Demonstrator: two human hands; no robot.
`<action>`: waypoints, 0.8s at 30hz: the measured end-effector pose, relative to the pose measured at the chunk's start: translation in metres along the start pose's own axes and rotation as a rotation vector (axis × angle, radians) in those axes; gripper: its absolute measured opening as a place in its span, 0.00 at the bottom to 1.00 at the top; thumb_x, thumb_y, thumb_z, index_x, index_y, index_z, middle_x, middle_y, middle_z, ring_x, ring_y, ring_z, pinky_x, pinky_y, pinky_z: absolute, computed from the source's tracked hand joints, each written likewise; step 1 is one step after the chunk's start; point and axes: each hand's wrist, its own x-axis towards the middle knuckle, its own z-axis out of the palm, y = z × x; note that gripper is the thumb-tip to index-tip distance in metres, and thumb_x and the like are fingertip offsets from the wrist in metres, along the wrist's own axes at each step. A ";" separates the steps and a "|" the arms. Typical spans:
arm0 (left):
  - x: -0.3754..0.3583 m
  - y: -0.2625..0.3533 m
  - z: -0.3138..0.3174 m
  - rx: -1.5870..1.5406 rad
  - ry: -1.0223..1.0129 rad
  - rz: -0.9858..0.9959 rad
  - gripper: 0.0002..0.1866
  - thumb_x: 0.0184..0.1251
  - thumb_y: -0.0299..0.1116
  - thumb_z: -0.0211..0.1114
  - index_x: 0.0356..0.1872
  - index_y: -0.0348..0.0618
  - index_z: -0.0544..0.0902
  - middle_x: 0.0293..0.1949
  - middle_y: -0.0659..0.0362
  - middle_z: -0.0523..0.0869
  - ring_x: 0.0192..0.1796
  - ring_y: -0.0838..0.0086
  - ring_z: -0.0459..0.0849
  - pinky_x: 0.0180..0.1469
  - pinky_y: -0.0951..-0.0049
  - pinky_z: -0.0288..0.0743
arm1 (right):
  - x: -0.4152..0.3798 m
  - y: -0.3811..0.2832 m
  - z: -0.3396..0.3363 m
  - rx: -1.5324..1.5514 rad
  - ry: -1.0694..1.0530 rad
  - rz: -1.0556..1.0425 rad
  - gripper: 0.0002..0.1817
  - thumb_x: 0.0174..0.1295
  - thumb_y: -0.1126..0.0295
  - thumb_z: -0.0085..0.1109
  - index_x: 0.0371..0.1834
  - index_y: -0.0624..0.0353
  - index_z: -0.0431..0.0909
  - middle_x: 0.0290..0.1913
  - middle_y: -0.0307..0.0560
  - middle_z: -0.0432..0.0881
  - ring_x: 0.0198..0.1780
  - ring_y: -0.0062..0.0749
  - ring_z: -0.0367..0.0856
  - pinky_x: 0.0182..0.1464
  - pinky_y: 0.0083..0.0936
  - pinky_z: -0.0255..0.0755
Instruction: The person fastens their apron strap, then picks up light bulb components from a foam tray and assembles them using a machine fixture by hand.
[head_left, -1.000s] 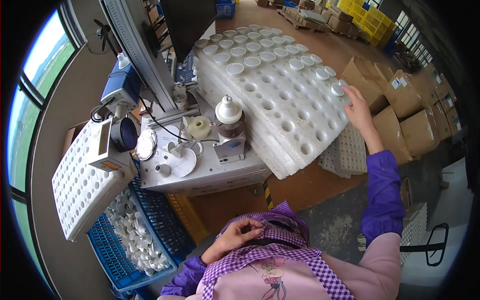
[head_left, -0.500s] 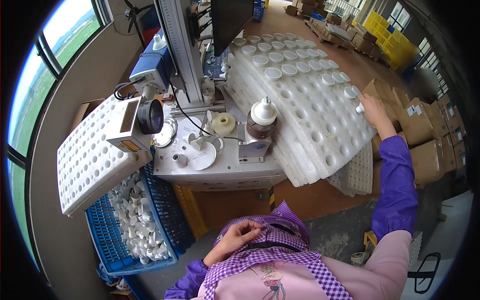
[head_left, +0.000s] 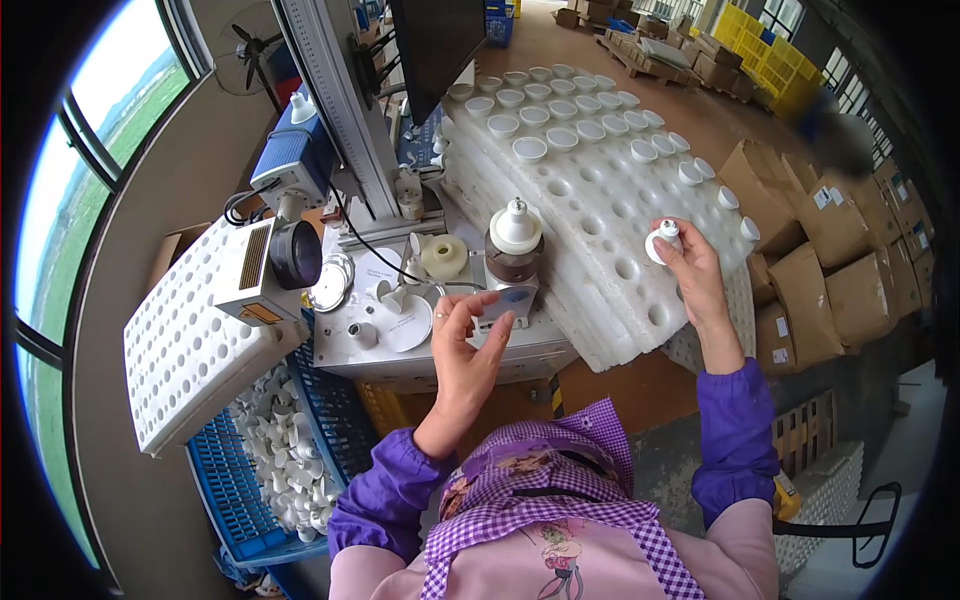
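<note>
Between the thumb and fingers of my right hand [head_left: 693, 262] is a small white lamp housing [head_left: 661, 243] with a metal tip, over the front right of the foam tray [head_left: 600, 265]. White cups [head_left: 562, 137] sit in rows in the tray's rear and right holes. My left hand [head_left: 468, 345] is raised in front of the fixture, fingers apart, with nothing in it. On the dark round fixture [head_left: 513, 262] stands another white housing [head_left: 516, 230], pin end up. The marking machine's lens [head_left: 297, 246] is to the left of it.
A perforated foam board [head_left: 200, 325] leans at the left above a blue crate [head_left: 225, 500] of white parts. Round discs [head_left: 403, 322] and a cream ring [head_left: 444, 257] lie on the bench. Cardboard boxes [head_left: 850, 255] are stacked at the right.
My left hand has risen from my lap toward the fixture and opened. My right hand has come back from the tray's right edge, holding a housing. Additional cups now show along that edge.
</note>
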 end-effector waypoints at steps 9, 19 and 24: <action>0.075 -0.015 0.032 0.249 0.093 0.124 0.26 0.48 0.31 0.74 0.53 0.44 0.79 0.45 0.58 0.70 0.40 0.74 0.67 0.40 0.76 0.65 | 0.003 0.011 0.000 -0.487 0.076 -0.207 0.18 0.56 0.64 0.67 0.47 0.59 0.82 0.53 0.47 0.78 0.59 0.36 0.71 0.62 0.31 0.62; 0.098 -0.006 0.048 0.355 -0.005 0.049 0.28 0.48 0.39 0.74 0.51 0.37 0.80 0.48 0.48 0.71 0.53 0.58 0.66 0.58 0.65 0.62 | 0.002 0.002 -0.002 -0.424 0.005 -0.122 0.20 0.56 0.73 0.63 0.54 0.56 0.78 0.49 0.39 0.73 0.40 0.23 0.69 0.41 0.19 0.67; 0.104 -0.003 0.047 0.253 0.003 0.096 0.17 0.53 0.38 0.71 0.42 0.41 0.85 0.44 0.54 0.75 0.51 0.63 0.66 0.52 0.69 0.63 | 0.007 -0.001 -0.007 -0.307 -0.086 -0.045 0.14 0.58 0.79 0.59 0.48 0.61 0.79 0.44 0.38 0.72 0.35 0.19 0.72 0.41 0.17 0.70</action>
